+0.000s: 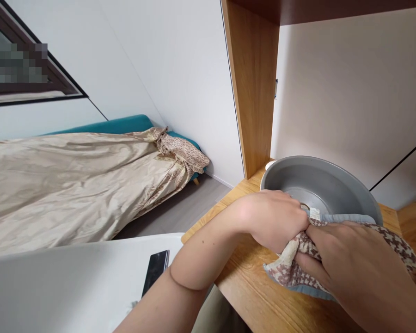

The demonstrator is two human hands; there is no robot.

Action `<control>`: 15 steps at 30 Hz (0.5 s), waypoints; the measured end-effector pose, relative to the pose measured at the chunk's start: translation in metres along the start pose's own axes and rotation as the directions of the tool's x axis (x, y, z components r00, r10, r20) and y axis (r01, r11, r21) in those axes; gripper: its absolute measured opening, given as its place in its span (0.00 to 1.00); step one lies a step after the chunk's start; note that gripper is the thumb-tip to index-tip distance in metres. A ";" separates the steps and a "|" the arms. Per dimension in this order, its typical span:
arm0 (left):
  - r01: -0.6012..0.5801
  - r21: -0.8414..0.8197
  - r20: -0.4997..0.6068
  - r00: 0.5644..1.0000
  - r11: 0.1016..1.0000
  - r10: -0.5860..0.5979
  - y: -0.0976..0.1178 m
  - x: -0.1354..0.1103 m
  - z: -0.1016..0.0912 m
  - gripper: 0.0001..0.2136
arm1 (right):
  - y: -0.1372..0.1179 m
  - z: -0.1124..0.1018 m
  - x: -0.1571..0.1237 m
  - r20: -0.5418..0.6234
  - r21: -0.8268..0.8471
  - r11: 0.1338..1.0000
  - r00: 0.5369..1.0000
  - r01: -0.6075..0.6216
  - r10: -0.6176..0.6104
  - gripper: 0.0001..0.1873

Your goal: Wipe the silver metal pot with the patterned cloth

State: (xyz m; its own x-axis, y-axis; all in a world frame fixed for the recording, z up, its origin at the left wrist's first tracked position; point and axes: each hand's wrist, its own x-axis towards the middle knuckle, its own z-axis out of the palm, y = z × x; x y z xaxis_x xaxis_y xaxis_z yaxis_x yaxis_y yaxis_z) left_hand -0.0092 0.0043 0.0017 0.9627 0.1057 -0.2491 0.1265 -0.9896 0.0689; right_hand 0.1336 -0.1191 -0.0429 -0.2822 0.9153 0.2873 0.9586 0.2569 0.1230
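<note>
A brown-and-cream patterned towel with a blue border and a small white label hangs bunched at the near rim of a grey basin. My left hand is closed on the towel's upper part, its fingertips hidden over the basin's edge. Pressed close beside it, my right hand grips the same towel, thumb underneath and a fold pinched between the two hands. One end of the cloth droops over the wooden shelf top; the rest spreads out beyond my right hand.
A white rounded surface at the lower left carries a dark phone-like object. Past it, a teal sofa lies under a beige cover. An upright wooden panel stands behind the basin, left of the wall.
</note>
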 end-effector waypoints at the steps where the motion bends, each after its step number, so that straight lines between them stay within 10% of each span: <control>1: -0.001 -0.001 -0.003 1.000 1.000 0.001 0.000 0.000 0.000 0.12 | 0.000 0.000 0.000 0.004 0.001 1.000 1.000 0.002 -0.002 0.16; 15: -0.001 -0.014 0.016 1.000 1.000 0.001 0.000 0.000 -0.001 0.12 | 0.000 0.001 -0.001 0.002 0.028 1.000 1.000 -0.008 0.008 0.15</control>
State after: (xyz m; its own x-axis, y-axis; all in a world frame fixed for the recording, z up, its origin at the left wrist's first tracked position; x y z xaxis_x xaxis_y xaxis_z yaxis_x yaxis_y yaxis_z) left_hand -0.0091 0.0046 0.0024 0.9588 0.1033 -0.2645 0.1292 -0.9882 0.0824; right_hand 0.1341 -0.1194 -0.0446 -0.2747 0.9178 0.2867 0.9615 0.2585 0.0937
